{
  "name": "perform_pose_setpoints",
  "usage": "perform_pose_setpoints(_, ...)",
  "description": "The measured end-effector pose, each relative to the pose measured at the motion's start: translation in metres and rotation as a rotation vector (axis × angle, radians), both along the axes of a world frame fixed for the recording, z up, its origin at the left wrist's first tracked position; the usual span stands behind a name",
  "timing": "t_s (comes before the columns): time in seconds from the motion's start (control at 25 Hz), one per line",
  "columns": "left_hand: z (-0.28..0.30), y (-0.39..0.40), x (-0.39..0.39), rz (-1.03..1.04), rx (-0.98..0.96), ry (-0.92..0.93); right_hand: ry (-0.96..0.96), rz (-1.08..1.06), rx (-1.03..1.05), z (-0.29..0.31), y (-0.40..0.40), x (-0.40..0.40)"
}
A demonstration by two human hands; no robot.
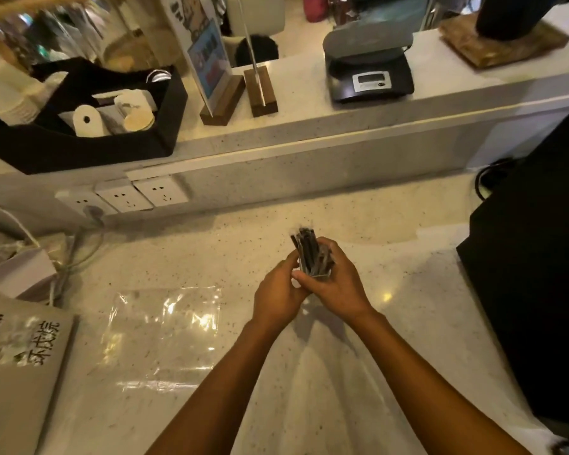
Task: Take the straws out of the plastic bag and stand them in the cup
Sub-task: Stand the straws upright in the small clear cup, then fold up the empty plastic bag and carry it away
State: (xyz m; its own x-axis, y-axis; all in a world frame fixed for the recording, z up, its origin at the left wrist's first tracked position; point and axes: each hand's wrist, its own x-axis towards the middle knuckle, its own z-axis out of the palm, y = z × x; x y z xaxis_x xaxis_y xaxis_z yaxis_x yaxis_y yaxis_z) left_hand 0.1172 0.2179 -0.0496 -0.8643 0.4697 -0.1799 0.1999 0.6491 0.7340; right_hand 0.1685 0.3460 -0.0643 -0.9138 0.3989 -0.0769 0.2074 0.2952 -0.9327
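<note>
A bundle of dark wrapped straws (306,247) stands upright in a clear cup (321,275) on the speckled counter, near the middle of the head view. My left hand (278,290) wraps the cup's left side. My right hand (340,284) closes around the cup and the straws from the right, thumb across the front. Most of the cup is hidden by my fingers. A flat, clear plastic bag (165,333) lies to the left of my hands, with nothing visible inside it.
A grey booklet with printed characters (20,362) lies at the left edge. Wall sockets (125,197) and cables sit behind it. A large black object (539,290) fills the right side. On the raised ledge stand a black organiser box (89,126), sign holders and a scale (368,77).
</note>
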Motion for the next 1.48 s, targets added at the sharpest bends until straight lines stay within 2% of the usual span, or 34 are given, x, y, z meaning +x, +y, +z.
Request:
perform_pose_setpoints(0.28,-0.004,0.035,-0.037,-0.045,-0.056,-0.048,0.012,-0.047,-0.012,-0.004,0.03,-0.031)
perform_pose_setpoints(0.4,-0.004,0.034,-0.033,-0.047,-0.029,-0.154,-0.034,-0.089,0.06,0.0,0.026,-0.025)
perform_pose_setpoints(0.52,-0.006,0.015,-0.016,0.022,-0.098,-0.155,-0.077,-0.319,-0.022,-0.003,0.015,0.008)
perform_pose_setpoints(0.64,-0.016,-0.057,0.006,0.247,-0.077,-0.076,-0.065,-0.5,-0.155,-0.019,-0.024,0.061)
perform_pose_setpoints(0.72,-0.026,-0.124,0.016,0.431,-0.085,-0.083,-0.161,-0.385,-0.207,-0.031,-0.066,0.088)
perform_pose_setpoints(0.88,-0.032,-0.257,0.022,0.8,-0.276,-0.025,-0.362,-0.017,-0.352,-0.042,-0.148,0.107)
perform_pose_setpoints(0.96,-0.034,-0.316,0.022,0.916,-0.329,-0.011,-0.446,0.08,-0.459,-0.042,-0.178,0.101)
perform_pose_setpoints(1.08,-0.035,-0.368,0.014,1.02,-0.276,-0.062,-0.504,0.113,-0.539,-0.039,-0.202,0.081)
perform_pose_setpoints(1.32,-0.046,-0.389,-0.002,1.093,-0.014,-0.269,-0.601,0.043,-0.808,-0.038,-0.206,0.058)
perform_pose_setpoints(1.48,-0.057,-0.392,-0.006,1.068,0.036,-0.356,-0.648,0.032,-0.781,-0.041,-0.203,0.052)
